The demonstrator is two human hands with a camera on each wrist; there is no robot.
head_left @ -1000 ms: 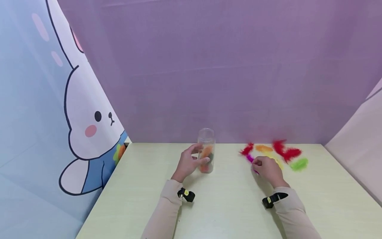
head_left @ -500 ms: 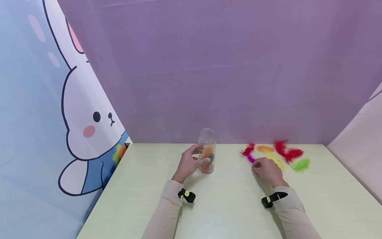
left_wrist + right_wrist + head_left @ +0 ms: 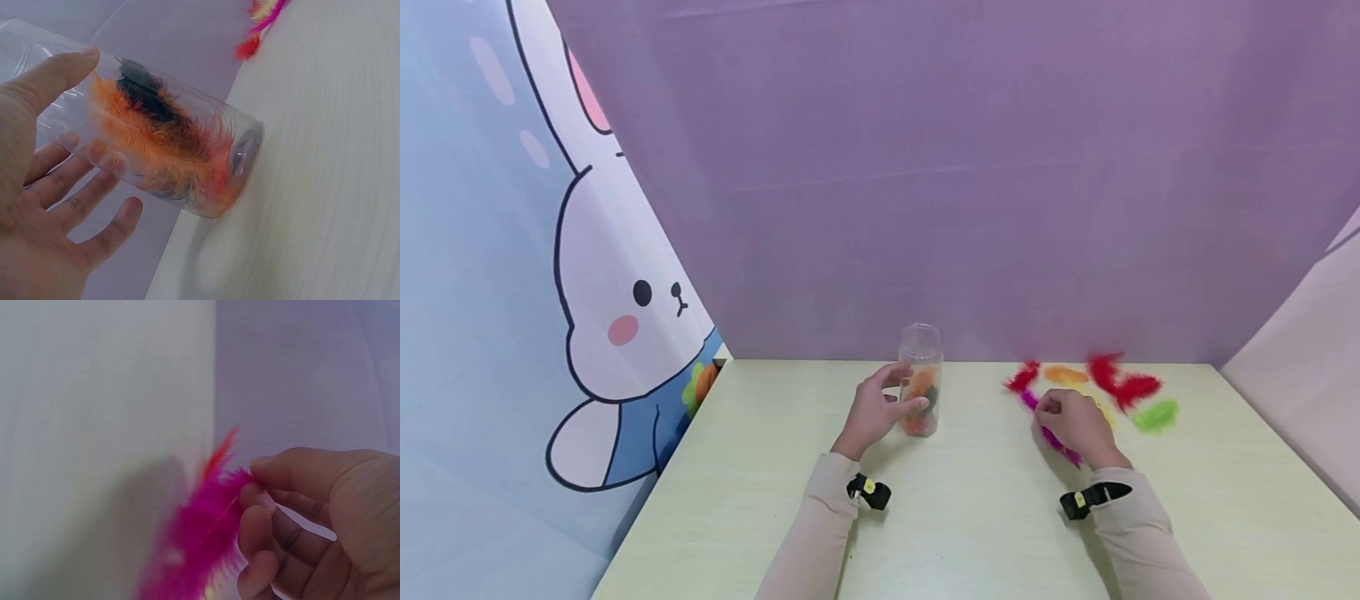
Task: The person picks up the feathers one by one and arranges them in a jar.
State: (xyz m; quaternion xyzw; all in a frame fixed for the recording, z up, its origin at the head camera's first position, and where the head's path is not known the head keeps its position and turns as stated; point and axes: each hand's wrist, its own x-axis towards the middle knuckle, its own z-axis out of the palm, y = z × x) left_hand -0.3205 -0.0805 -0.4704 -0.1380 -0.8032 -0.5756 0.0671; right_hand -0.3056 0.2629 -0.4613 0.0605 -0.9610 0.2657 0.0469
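My left hand [image 3: 872, 408] holds a clear glass jar [image 3: 922, 383], thumb on one side and fingers on the other. The jar stands upright on the table. Inside it lie feathers, an orange one [image 3: 134, 128] and a black one [image 3: 156, 103] among them, with some red near the bottom. To the right, my right hand [image 3: 1078, 425] pinches a magenta feather [image 3: 206, 525] between thumb and fingertips. That feather sticks out on both sides of the fingers in the head view. Just beyond it is a red feather [image 3: 1024, 377].
Behind the right hand lie an orange feather [image 3: 1065, 375], a partly hidden yellow feather [image 3: 1103, 408], larger red feathers [image 3: 1123, 386] and a green feather [image 3: 1157, 416]. A purple cloth [image 3: 970, 183] rises along the back edge of the pale table [image 3: 970, 517].
The near end of the magenta feather, hidden half a second ago, now shows below my right hand. That hand has shifted only slightly. My left hand and the jar have stayed put.
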